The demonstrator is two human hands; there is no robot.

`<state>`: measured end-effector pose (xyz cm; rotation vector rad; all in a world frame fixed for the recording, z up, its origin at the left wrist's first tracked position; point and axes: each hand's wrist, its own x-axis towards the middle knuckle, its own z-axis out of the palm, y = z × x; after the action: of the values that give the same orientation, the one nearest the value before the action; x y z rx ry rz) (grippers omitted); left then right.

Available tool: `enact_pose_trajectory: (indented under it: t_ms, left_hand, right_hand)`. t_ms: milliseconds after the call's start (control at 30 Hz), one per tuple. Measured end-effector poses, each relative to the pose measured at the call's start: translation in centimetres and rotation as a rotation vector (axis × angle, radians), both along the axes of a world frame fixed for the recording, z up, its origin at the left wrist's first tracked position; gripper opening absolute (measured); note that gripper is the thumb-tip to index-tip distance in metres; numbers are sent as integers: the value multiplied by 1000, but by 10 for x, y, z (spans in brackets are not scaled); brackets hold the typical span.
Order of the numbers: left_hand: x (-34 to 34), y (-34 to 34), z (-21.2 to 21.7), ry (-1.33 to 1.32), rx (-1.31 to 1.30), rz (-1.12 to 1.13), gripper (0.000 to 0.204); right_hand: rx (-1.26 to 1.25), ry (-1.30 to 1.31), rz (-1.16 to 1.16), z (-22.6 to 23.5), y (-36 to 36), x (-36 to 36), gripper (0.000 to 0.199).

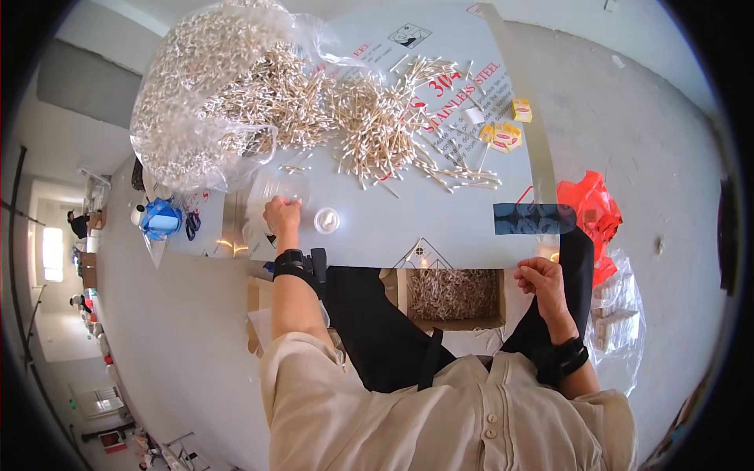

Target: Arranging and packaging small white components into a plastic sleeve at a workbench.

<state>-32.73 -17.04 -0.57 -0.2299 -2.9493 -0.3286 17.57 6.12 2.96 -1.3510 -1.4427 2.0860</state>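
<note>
My left hand [283,215] is at the table's near left, its fingers curled against a piece of clear plastic [276,188]; its exact shape is hard to make out. Just right of it stands a small round tub [327,220] with something white inside. Over the table's near right edge, my right hand [540,280] is closed with thumb and fingers together; whatever is between them is too small to name. Beyond both hands lies a loose heap of cotton swabs [377,129], spilling from a large clear bag [200,102] full of them.
Small yellow boxes [503,136] lie at the table's far right, and a dark blue strip [534,219] crosses its right edge. Below the near edge is a cardboard box of swabs [455,294]. A red plastic bag [589,216] is at right; a blue-wrapped bottle [161,219] at left.
</note>
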Motion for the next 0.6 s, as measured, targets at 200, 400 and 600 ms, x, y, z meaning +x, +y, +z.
enact_pose_trajectory:
  t_ms: [200,400,600]
  left_hand:
    - [-2,-10,22,79,261,-123,24]
    - [144,47,94,-586,810,-640,18]
    - [286,90,107,-1049,539,-1101,19]
  right_hand:
    - [-8,8,6,2,-5,-8,13]
    - [67,165,177,30,-17,-32,48]
    - [33,382,149,36,-25,-38,56]
